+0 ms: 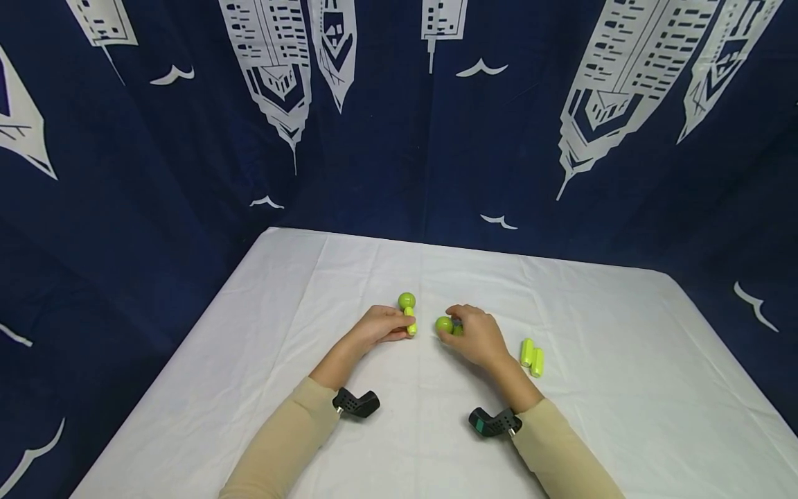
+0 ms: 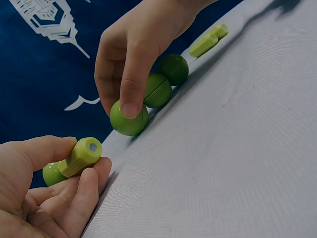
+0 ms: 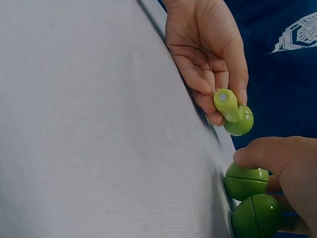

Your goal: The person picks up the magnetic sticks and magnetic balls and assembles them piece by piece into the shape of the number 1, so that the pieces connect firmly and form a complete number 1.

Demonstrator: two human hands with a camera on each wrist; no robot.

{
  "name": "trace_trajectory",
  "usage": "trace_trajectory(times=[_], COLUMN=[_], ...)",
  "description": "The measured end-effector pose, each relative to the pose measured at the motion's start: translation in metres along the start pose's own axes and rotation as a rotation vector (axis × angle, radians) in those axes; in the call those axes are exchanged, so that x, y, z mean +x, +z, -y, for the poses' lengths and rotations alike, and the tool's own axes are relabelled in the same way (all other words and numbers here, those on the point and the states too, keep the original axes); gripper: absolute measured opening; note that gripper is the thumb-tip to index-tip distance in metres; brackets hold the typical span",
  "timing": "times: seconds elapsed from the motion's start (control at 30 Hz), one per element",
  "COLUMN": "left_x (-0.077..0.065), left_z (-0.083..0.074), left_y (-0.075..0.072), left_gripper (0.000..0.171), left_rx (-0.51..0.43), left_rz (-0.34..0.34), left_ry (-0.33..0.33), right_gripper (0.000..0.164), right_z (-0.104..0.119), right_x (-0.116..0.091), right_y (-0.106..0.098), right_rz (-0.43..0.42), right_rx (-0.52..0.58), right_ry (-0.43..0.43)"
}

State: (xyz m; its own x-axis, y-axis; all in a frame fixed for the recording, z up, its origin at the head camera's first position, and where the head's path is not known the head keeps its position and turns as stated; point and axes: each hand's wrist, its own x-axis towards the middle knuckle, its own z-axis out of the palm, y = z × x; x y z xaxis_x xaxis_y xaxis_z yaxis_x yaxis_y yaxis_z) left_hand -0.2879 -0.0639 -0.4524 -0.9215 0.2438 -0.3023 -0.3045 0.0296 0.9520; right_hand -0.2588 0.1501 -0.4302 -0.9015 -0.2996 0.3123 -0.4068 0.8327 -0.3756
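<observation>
My left hand [image 1: 384,324] pinches a short yellow-green rod [image 2: 81,156] between thumb and fingers. A small silvery disc shows in the rod's near end. At its far end sits a glossy green ball [image 1: 406,300]. To the right, my right hand [image 1: 478,336] grips another green ball [image 2: 129,119], thumb on its near side. Behind that ball, two more green balls [image 2: 157,90] line up close together, by the right fingers. Seams run around the balls. In the right wrist view, the right thumb rests at a seamed green ball [image 3: 246,181], and fingers are partly hidden behind it.
Two more yellow-green rods [image 1: 532,357] lie side by side on the white cloth [image 1: 399,430], right of my right hand. A dark blue curtain [image 1: 399,152] with pale building prints hangs behind the table. Black wrist cameras [image 1: 357,403] are worn at both sleeves.
</observation>
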Motion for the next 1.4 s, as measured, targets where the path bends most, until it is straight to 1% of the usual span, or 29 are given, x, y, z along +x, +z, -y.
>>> trace_trajectory(times=[0.17,0.47,0.73,0.9,1.1,1.4], left_x=[-0.0014,-0.0025,-0.0037,-0.0028,-0.0027,-0.005], left_z=[-0.0007,-0.002,-0.0027,-0.0023,-0.0015,-0.0027], left_y=[0.0008,0.0012,0.0014,0.0015,0.0012,0.0005], left_gripper=[0.023,0.023,0.023,0.023,0.023,0.024], left_rx=[0.002,0.006,0.003,0.003,0.004,0.046], left_rz=[-0.006,-0.004,-0.001,-0.002,0.003,0.005], left_ry=[0.0,-0.003,0.002,0.006,0.014,0.024], right_gripper=[0.043,0.043,0.043,0.042,0.04,0.037], right_z=[0.0001,0.0033,0.0035,0.0031,0.0039,0.0074], right_x=[0.0005,0.0004,0.0011,0.0018,0.0014,0.0011], right_y=[0.0022,0.0041,0.0052,0.0044,0.003,-0.0032], right_rz=[0.007,0.038,0.048,0.041,0.013,-0.035], right_rx=[-0.048,-0.076,-0.076,-0.078,-0.046,0.001], right_ry=[0.003,0.032,0.053,0.052,0.049,0.03])
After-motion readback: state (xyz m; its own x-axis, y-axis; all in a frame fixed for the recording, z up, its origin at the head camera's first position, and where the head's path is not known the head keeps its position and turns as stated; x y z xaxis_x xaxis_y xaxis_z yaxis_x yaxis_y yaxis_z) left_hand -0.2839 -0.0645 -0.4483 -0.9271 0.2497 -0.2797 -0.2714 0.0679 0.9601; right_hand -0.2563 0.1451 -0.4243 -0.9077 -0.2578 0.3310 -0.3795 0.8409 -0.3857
